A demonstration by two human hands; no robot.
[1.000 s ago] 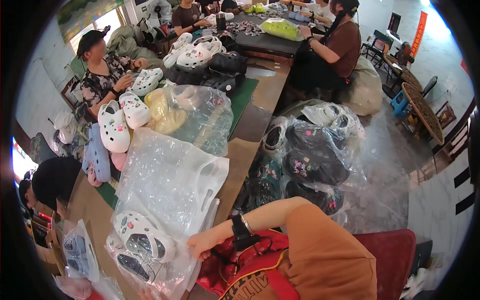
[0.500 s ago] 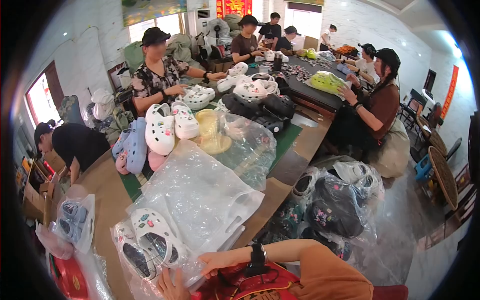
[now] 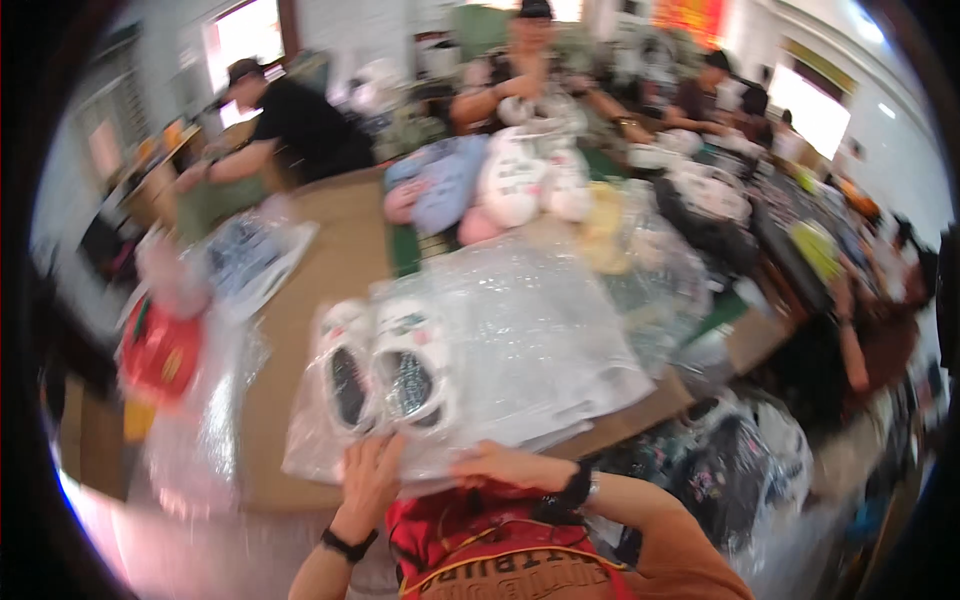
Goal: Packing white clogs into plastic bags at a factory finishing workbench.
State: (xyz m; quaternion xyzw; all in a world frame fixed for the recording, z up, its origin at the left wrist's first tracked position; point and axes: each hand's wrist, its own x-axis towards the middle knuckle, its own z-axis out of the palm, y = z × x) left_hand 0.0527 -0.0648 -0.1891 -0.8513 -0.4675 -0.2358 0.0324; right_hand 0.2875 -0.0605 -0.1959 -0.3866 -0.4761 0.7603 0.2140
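Observation:
A pair of white clogs [image 3: 412,372] with small charms on top lies inside a clear plastic bag [image 3: 306,440] at the near edge of the table. My left hand [image 3: 372,482] rests at the bag's near side by the clogs' heels, its fingers stretched out over the plastic. Just to the right, my right hand [image 3: 505,466] is closed on the bag's near edge, with the fingertips pinching the plastic. Flat clear bags [image 3: 545,330] are spread on the table beside the clogs. Motion blurs the finer details.
Blue clogs [image 3: 447,185], more white clogs [image 3: 510,180] and a yellow clog [image 3: 603,230] are piled farther back. Bagged blue clogs [image 3: 245,255] and a red bag [image 3: 160,350] lie left. Bagged dark clogs [image 3: 715,470] sit lower right. Several co-workers are around the tables.
The view has swung left, so the table and clogs appear farther right. My left hand now shows more fully, over the bag; my right hand stays on the bag's near edge.

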